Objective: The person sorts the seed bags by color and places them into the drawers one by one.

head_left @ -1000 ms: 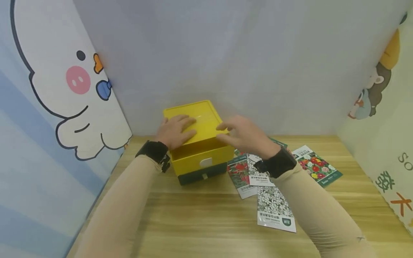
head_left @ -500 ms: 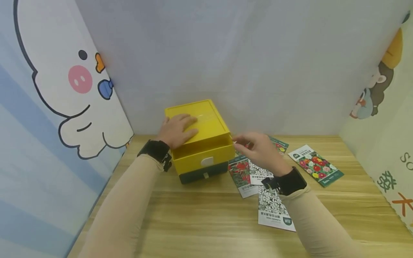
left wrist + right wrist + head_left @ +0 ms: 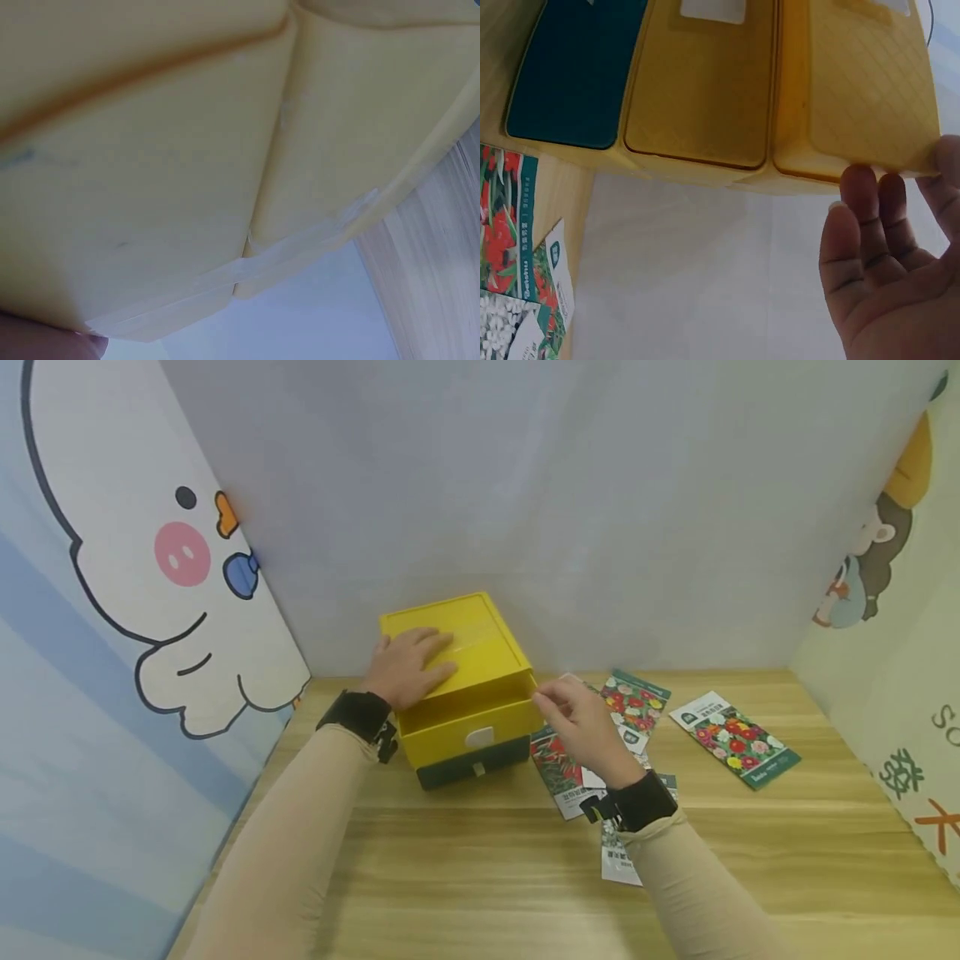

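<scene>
Back wall: plain grey | left panel: blue-white, cartoon-printed | right panel: cream, printed | table: wood-grained

The box was yellow, its bottom drawer dark green; multicoloured flowers patterned the packets; grain streaked the tan table.

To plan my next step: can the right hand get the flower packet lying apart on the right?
Probably yes: nothing covers the packet, though the right hand would first have to leave the drawer.

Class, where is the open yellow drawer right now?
Near the centre of the head view, the open yellow drawer juts from the yellow box, the right hand touching its right edge.
</scene>
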Action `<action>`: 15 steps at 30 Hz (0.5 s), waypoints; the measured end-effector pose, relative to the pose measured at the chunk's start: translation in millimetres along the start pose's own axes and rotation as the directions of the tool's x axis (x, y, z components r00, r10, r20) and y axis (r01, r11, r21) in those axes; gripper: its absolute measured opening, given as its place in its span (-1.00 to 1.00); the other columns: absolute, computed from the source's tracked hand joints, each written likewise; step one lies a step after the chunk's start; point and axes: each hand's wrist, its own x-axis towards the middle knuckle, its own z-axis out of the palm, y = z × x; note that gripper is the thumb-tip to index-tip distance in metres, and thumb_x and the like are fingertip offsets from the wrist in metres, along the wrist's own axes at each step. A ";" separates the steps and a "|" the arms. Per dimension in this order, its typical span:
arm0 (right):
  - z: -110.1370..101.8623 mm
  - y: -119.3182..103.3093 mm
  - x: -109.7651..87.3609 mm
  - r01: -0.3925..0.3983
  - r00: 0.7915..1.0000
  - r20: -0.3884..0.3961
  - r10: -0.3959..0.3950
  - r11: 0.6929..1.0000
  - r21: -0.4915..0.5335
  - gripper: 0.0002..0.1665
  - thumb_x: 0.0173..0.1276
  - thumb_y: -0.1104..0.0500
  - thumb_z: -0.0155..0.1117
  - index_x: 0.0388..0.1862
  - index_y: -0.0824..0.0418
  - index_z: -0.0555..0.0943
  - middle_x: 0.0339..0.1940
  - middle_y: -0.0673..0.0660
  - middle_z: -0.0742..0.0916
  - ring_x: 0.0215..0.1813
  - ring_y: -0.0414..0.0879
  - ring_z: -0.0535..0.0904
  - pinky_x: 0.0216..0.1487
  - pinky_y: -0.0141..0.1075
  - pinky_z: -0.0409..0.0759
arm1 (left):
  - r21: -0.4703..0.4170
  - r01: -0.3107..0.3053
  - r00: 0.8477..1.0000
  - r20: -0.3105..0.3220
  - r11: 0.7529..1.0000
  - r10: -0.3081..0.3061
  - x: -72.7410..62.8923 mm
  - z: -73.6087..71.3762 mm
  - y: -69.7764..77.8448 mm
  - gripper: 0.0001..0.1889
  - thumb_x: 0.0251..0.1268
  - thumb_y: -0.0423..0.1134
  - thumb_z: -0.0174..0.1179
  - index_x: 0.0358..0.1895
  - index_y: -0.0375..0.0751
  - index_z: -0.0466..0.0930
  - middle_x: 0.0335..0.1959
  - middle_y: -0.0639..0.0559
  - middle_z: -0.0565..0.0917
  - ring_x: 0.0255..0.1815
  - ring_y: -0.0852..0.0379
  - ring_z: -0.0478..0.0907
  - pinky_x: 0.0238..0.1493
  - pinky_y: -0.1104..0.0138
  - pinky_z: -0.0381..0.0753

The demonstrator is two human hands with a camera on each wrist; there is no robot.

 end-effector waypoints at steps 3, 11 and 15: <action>3.8 -1.1 -0.2 -0.003 1.000 0.011 0.003 1.000 -0.002 -0.77 0.65 0.19 0.12 -0.04 0.27 0.69 -0.10 0.21 0.68 -0.10 0.05 0.59 0.02 -0.06 0.63 | -0.009 0.003 1.000 -0.009 1.000 -0.003 -1.5 -1.2 -0.8 -0.35 0.64 0.19 -0.07 0.64 0.03 0.24 0.68 -0.15 0.23 0.71 -0.22 0.10 0.68 -0.34 -0.24; 8.5 -1.3 -1.1 -0.020 0.999 0.036 0.022 0.998 -0.056 -0.67 0.71 0.11 0.02 0.00 0.28 0.67 0.31 0.26 0.67 0.38 0.20 0.57 0.36 0.17 0.58 | -0.006 0.009 1.000 0.001 1.000 -0.009 -2.6 0.1 -1.2 -0.35 0.64 0.19 -0.08 0.65 0.04 0.23 0.69 -0.14 0.21 0.71 -0.21 0.08 0.69 -0.32 -0.24; 6.6 -0.8 -3.5 -0.010 0.999 0.038 0.012 0.998 -0.058 -0.66 0.71 0.10 0.01 -0.01 0.26 0.68 0.33 0.25 0.67 0.39 0.20 0.58 0.36 0.17 0.59 | -0.008 0.011 1.000 -0.001 1.000 -0.011 -2.7 0.4 1.0 -0.35 0.64 0.20 -0.08 0.65 0.04 0.24 0.68 -0.13 0.22 0.71 -0.20 0.08 0.70 -0.30 -0.25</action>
